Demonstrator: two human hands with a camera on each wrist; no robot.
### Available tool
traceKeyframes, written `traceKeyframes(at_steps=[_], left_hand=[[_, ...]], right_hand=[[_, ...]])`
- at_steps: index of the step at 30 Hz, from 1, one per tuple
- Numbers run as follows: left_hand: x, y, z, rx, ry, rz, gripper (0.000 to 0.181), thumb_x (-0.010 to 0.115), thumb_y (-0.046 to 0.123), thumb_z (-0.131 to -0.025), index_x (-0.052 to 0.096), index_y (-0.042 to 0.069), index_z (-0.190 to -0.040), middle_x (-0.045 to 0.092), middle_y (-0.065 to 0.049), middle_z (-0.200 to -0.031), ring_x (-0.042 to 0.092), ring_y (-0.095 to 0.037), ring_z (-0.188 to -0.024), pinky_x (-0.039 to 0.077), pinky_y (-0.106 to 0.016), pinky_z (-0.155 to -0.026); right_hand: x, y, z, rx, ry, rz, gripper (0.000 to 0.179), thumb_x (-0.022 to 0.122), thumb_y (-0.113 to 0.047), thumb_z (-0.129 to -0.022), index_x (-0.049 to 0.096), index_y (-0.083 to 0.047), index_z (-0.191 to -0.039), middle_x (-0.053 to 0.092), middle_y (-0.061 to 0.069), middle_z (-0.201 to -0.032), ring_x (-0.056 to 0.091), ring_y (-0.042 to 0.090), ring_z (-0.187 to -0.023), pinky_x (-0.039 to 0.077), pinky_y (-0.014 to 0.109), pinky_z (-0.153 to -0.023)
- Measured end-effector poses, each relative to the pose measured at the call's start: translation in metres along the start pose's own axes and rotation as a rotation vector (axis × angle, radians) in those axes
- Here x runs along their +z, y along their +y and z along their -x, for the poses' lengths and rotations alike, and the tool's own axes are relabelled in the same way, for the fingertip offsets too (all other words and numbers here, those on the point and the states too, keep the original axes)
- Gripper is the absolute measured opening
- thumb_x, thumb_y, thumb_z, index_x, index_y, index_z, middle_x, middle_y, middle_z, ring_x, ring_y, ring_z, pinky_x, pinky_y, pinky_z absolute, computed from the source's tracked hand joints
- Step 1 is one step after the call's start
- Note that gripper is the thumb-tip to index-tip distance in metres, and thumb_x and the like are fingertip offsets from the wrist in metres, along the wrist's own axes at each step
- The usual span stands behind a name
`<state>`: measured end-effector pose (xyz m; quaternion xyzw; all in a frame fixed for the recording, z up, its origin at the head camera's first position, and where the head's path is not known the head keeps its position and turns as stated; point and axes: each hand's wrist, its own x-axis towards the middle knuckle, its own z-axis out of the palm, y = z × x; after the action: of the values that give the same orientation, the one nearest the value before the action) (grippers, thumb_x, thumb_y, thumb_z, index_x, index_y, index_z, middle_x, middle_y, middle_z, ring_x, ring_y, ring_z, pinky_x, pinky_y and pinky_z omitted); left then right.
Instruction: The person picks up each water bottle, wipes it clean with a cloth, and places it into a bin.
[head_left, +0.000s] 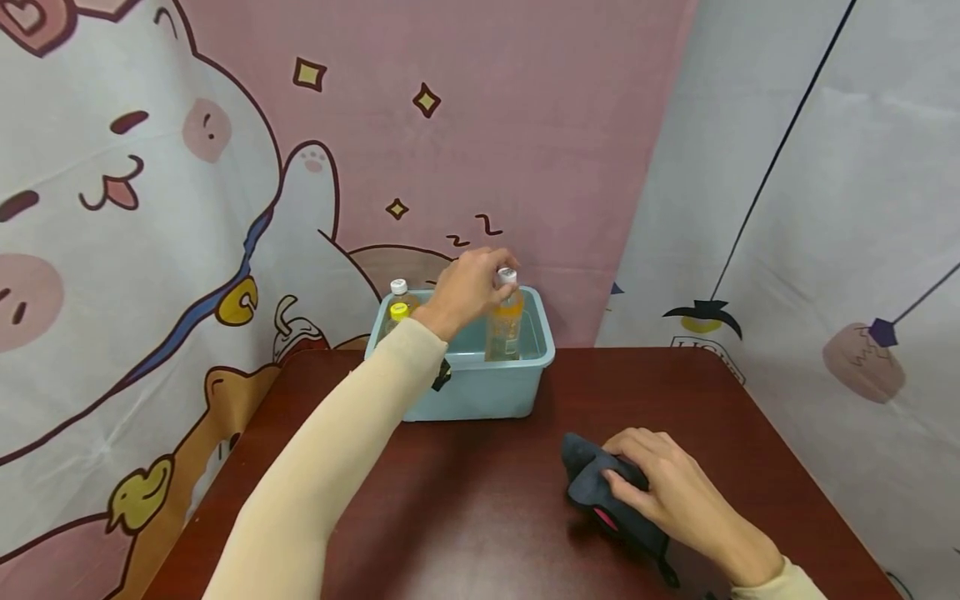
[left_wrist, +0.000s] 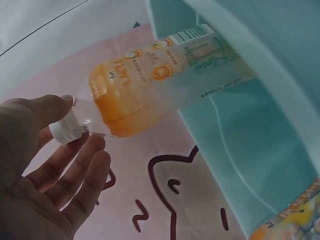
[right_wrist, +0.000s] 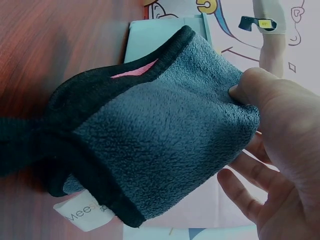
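Note:
In the head view my left hand reaches over the light blue bin to a clear plastic bottle at its right end. The left wrist view shows thumb and fingers pinching the white cap; the bottle has an orange printed label, and its base is inside the bin. Over the table's right part, my right hand grips a dark grey cloth with black edging. Up close, the fuzzy cloth hangs folded from my thumb and fingers, with a white tag on its border.
Two more bottles, one with a white cap and one with a yellow cap, stand at the bin's left end. The bin sits toward the back of the dark red-brown table. A printed curtain hangs behind it.

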<state>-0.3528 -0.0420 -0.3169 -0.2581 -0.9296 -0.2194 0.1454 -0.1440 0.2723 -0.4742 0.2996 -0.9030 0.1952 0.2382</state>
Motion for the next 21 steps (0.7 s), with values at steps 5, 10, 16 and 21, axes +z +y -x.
traceKeyframes(at_steps=[5,10,16,21], left_hand=[[0.013,0.002,-0.001,0.004,-0.060,-0.034,0.033,0.083,0.028,-0.112,0.079,0.017,-0.142,0.081,-0.007,-0.136,0.080,-0.024,-0.116,0.069,-0.044,-0.099],[0.023,0.007,0.000,0.014,-0.120,-0.032,0.034,0.085,0.028,-0.111,0.079,0.016,-0.142,0.081,-0.007,-0.139,0.079,-0.026,-0.122,0.069,-0.046,-0.103],[0.036,0.011,0.003,0.045,-0.195,-0.055,0.031,0.085,0.027,-0.111,0.081,0.017,-0.140,0.083,-0.006,-0.141,0.079,-0.025,-0.128,0.068,-0.046,-0.107],[0.042,0.012,0.007,0.059,-0.264,-0.062,0.031,0.084,0.027,-0.112,0.081,0.017,-0.140,0.082,-0.003,-0.144,0.079,-0.024,-0.130,0.069,-0.045,-0.105]], right_hand=[[0.001,0.000,0.001,-0.009,0.002,-0.005,0.040,0.100,-0.011,-0.088,0.078,-0.033,-0.113,0.074,-0.025,-0.114,0.071,0.002,-0.101,0.066,0.046,-0.090],[0.001,0.000,0.000,-0.012,0.005,-0.007,0.040,0.100,-0.011,-0.088,0.079,-0.032,-0.113,0.075,-0.025,-0.114,0.071,0.002,-0.100,0.066,0.044,-0.089],[0.001,-0.001,0.000,-0.008,0.003,-0.005,0.039,0.100,-0.011,-0.087,0.079,-0.032,-0.113,0.075,-0.024,-0.114,0.071,0.003,-0.101,0.067,0.044,-0.088],[0.001,-0.002,0.001,-0.003,0.002,-0.004,0.039,0.100,-0.011,-0.088,0.078,-0.033,-0.112,0.075,-0.025,-0.113,0.071,0.002,-0.101,0.066,0.044,-0.088]])
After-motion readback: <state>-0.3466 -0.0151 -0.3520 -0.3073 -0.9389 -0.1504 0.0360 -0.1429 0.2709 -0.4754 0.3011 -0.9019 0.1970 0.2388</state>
